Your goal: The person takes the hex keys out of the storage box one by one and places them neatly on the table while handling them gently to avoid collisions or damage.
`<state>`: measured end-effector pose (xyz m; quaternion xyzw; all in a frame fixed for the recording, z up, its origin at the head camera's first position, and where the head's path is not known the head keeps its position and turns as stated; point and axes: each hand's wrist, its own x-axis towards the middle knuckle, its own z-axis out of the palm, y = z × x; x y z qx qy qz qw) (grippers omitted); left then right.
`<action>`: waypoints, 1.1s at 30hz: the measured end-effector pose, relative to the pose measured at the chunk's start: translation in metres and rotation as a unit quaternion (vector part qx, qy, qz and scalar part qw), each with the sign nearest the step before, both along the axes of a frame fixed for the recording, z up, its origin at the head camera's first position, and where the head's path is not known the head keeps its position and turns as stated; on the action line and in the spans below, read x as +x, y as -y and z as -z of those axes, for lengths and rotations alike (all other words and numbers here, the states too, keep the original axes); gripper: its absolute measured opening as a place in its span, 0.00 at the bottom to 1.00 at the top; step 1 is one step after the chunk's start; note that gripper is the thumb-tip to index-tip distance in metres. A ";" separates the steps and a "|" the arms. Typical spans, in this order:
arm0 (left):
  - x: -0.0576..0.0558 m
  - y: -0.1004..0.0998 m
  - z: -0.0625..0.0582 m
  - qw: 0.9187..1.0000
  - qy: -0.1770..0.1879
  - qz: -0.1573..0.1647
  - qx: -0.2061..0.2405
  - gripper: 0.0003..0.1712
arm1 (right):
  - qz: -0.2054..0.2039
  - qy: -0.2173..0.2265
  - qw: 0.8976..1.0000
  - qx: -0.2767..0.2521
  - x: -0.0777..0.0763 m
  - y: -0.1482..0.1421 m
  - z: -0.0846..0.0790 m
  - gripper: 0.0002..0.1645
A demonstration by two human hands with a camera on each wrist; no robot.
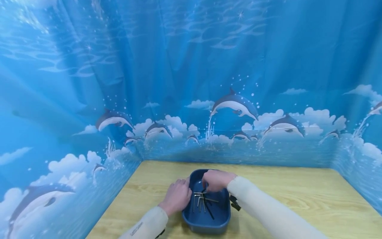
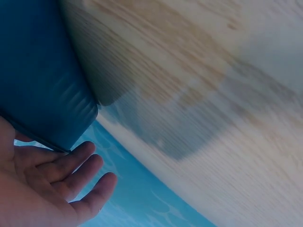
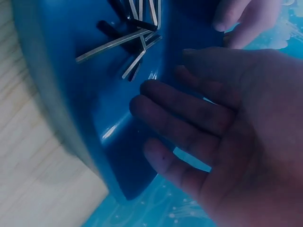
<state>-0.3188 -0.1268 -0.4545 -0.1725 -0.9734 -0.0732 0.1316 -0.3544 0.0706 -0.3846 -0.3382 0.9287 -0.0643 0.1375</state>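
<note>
A deep blue plastic bin with rounded corners holds several hex keys, silver and black, in a loose pile; they also show in the right wrist view as hex keys. My left hand holds the bin's left rim; in the left wrist view, the left hand has its outer fingers loosely bent by the rim corner. Over the far end of the bin, my right hand reaches down toward the keys. Seen from the right wrist, the right hand has relaxed, spread fingers beside the pile, with no key visible in them.
The bin stands on a light wood-grain table. Behind and beside it hangs a blue curtain printed with dolphins and clouds, which meets the table's far and side edges. Dark straps show under both pale sleeves.
</note>
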 end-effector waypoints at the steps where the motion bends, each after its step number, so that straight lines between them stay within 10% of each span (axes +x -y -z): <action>1: -0.001 -0.001 -0.001 1.000 -0.004 0.002 0.000 0.28 | 0.005 0.004 1.000 0.005 -0.002 0.001 -0.001 0.10; 18: -0.020 -0.007 -0.019 1.000 -0.007 0.015 -0.027 0.27 | 0.045 0.041 0.996 0.059 -0.022 0.016 -0.004 0.06; 33: -0.006 -0.001 -0.004 0.999 0.030 0.004 -0.016 0.27 | 0.046 0.052 0.997 0.046 -0.004 0.035 0.023 0.07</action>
